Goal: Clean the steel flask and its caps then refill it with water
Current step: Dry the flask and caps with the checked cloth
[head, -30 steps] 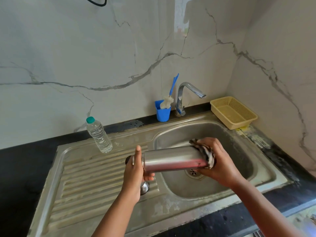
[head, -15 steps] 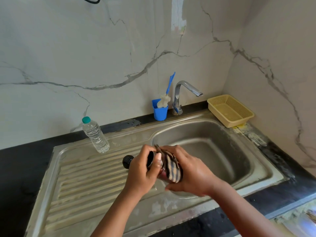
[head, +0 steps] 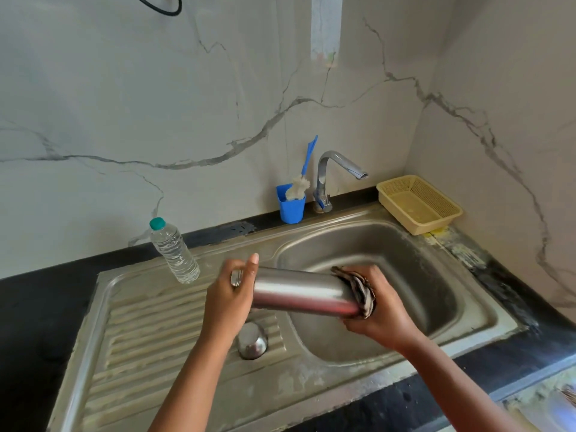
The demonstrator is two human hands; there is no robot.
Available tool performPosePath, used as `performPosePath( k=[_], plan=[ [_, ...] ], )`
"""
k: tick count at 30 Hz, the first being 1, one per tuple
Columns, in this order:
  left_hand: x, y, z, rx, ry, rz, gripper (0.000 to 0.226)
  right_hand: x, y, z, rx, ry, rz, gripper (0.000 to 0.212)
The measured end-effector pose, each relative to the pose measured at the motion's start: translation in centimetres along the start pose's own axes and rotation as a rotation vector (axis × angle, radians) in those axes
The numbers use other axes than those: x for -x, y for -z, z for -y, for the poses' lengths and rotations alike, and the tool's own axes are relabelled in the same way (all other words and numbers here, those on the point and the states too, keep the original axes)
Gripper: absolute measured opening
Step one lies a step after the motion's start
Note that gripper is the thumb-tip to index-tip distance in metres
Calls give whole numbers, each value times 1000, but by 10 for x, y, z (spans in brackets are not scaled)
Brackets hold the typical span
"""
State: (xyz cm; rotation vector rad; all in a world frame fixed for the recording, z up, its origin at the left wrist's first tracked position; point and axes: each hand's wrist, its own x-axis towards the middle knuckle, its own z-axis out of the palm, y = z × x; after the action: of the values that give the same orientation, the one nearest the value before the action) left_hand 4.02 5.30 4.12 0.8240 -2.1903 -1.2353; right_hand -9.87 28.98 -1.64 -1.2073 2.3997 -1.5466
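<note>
The steel flask (head: pixel 300 291) lies on its side in the air over the left rim of the sink (head: pixel 486 310), with the deep basin open to its right and the ribbed drainer below it, where a steel cap (head: pixel 252 340) stands just under the flask. The left hand (head: pixel 229 299) grips the neck end, fingers curled round it, and the right hand (head: pixel 381 307) holds a striped cloth (head: pixel 361 289) wrapped over the base end. The body looks brushed and shiny — no dents are visible.

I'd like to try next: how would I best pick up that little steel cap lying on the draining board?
Take the steel cap from above, fingers around its round sides. It seems to sit dome-up on the ribbed draining board, free on every side, so a top-down pinch should suit.
</note>
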Motion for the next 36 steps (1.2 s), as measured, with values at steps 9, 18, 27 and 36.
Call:
performPosePath(
  k=[9, 18, 27, 36],
  plan=[
    [10, -13, 0, -141, -428, -131, 33, -8, -7, 38, 420, 206, 89, 87],
    [16, -10, -17, -159, -910, -90, 22, -41, 18, 57, 87, -190, 633, 92],
    [6, -3, -15, -61, -569, -151, 28, -5, 32, 29, -750, -494, 553, 72],
    [5, -12, -15, 371, 252, -51, 46, 4, 4, 1, 68, 96, 16, 86]
  ],
)
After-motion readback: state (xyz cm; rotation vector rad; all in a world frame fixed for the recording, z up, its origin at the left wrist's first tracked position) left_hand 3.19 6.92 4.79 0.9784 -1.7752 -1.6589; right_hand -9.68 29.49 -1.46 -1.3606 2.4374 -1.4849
